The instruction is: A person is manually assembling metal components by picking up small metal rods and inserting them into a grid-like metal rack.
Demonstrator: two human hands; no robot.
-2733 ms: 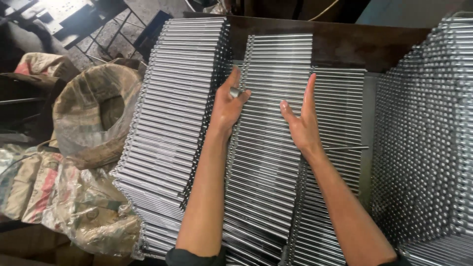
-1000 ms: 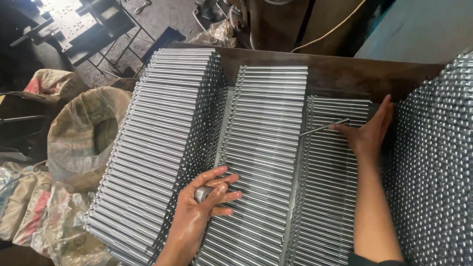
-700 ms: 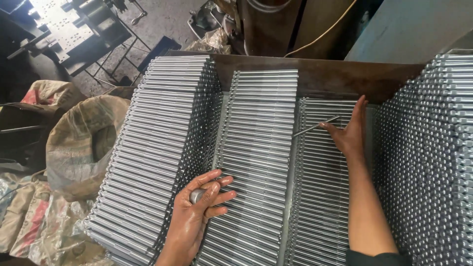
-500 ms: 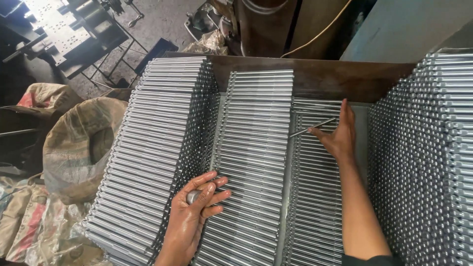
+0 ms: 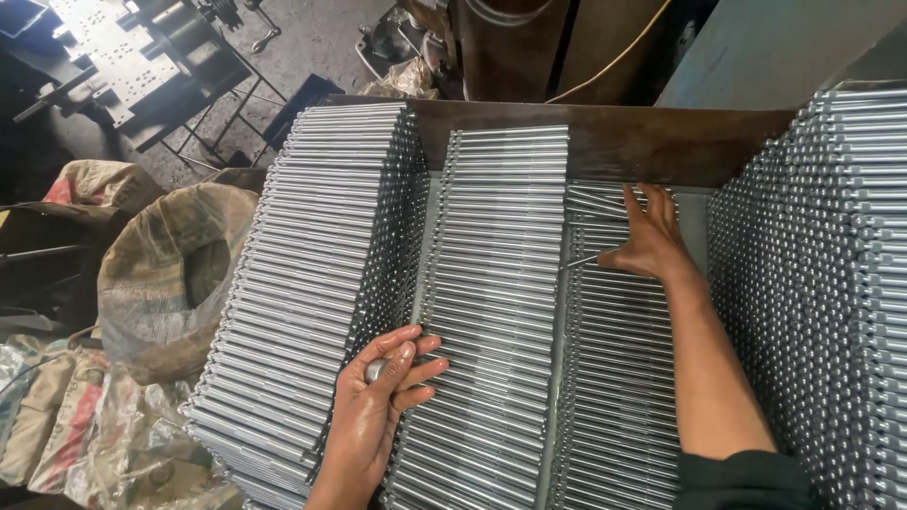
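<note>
Crosswise, steel rods (image 5: pixel 491 283) under both hands (image 5: pixel 378 406)

even, soft light from above; bright sheen on the steel rods (image 5: pixel 491 283), no harsh glare; deep shadow in the gaps between stacks and over the dim workshop floor (image 5: pixel 312 47) at top left; sharp centre, slight wide-angle bending at the edges

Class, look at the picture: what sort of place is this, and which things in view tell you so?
Probably a metalworking workshop or small factory: tall stacks of shiny metal rods fill a wooden crate, a steel machine frame stands on the gritty floor, and worn sacks sit alongside.
</note>
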